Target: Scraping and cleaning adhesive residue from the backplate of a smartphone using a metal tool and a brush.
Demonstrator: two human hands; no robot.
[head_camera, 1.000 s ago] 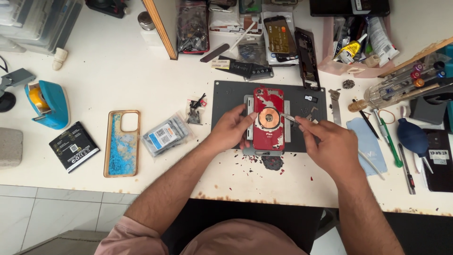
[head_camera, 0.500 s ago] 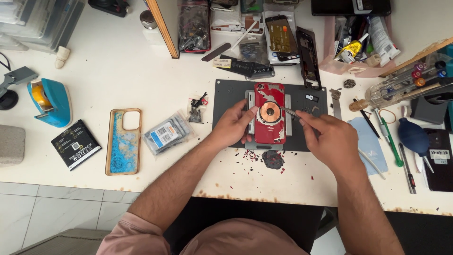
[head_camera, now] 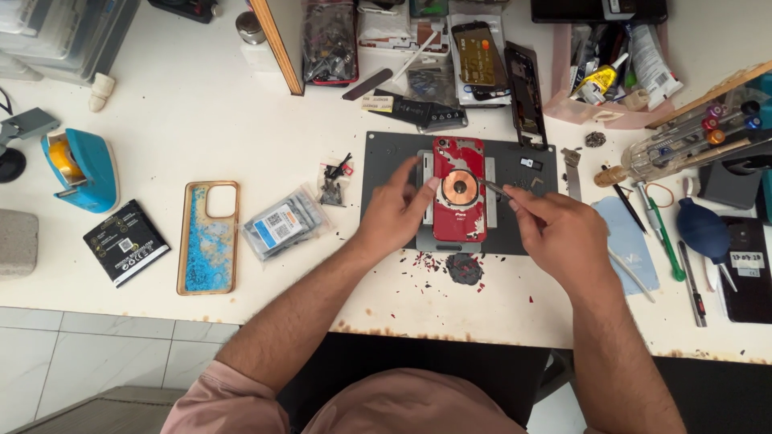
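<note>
Phone (head_camera: 459, 190) with a red, chipped back and a copper-coloured ring in its middle lies face down on a dark grey mat (head_camera: 386, 165), clamped in a grey holder, near the middle of the white table (head_camera: 201, 104). The left hand (head_camera: 396, 210) rests on the mat at the phone's left side, fingers loosely spread, thumb tip touching the phone's edge beside the ring. The right hand (head_camera: 563, 235) is curled around a thin metal tool (head_camera: 493, 187), pinching it between thumb and forefinger; the tool's tip reaches the phone's right side near the ring. Red flakes and a dark round scrap (head_camera: 464, 268) lie just below the mat, toward the table's front edge. Further left sit a clear bag of small parts (head_camera: 283, 225), a blue glitter phone case (head_camera: 208, 238), a black battery (head_camera: 127, 242) and a blue tape dispenser (head_camera: 80, 167). By the right edge lie a blue air blower (head_camera: 704, 230), a green-handled tool (head_camera: 663, 237) and a pale blue cloth (head_camera: 627, 241). More phone parts crowd the back edge.
</note>
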